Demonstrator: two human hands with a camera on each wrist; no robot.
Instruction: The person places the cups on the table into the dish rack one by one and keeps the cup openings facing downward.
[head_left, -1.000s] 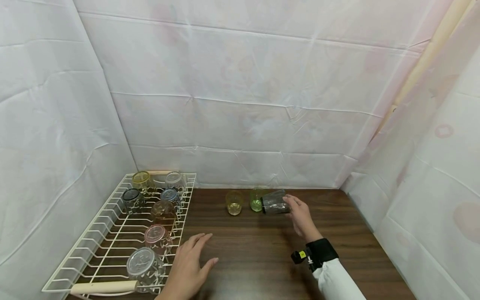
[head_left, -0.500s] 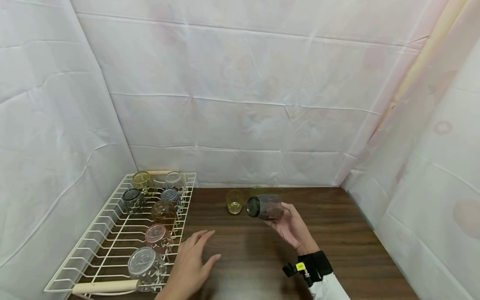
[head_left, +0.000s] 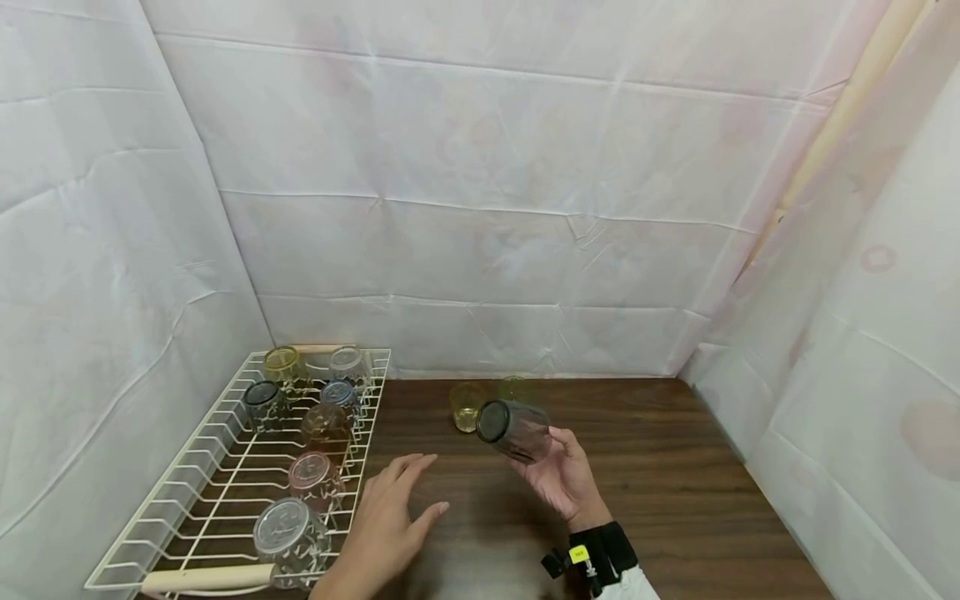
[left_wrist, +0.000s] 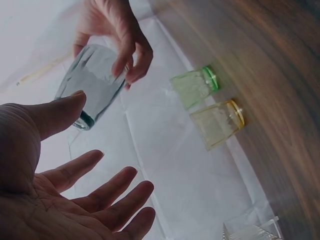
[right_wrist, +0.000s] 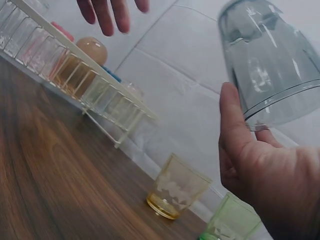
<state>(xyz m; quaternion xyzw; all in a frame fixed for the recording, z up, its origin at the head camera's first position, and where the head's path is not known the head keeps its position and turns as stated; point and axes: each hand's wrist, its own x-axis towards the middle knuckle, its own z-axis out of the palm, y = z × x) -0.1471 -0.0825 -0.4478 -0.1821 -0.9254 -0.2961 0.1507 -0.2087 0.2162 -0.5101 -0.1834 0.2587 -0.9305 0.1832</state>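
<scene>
Within the right grip (head_left: 557,479), a smoke-grey glass tumbler (head_left: 523,435) is held near its rim between thumb and fingers, raised above the bench (head_left: 690,508). Its long axis is tilted: the rim end lies next to the right palm, and the thick base points away from it, toward the left grip (head_left: 386,517). The left grip is wide, fingers extended and thumb set apart, holding nothing. It is near the base, not touching it; the base is judged the end most accessible to it. The left grip is also the nearer to the white wire dish rack (head_left: 210,578), at its left, which carries inverted glasses (head_left: 313,473). Beyond both grips, a yellow tumbler (head_left: 465,410) and a green tumbler (left_wrist: 196,86) stand upright.

Markings: no lettering is legible on the glassware. Behind the right grip, a yellow tag (head_left: 578,553) at the black wrist strap (head_left: 615,546) bears characters too small to read.
</scene>
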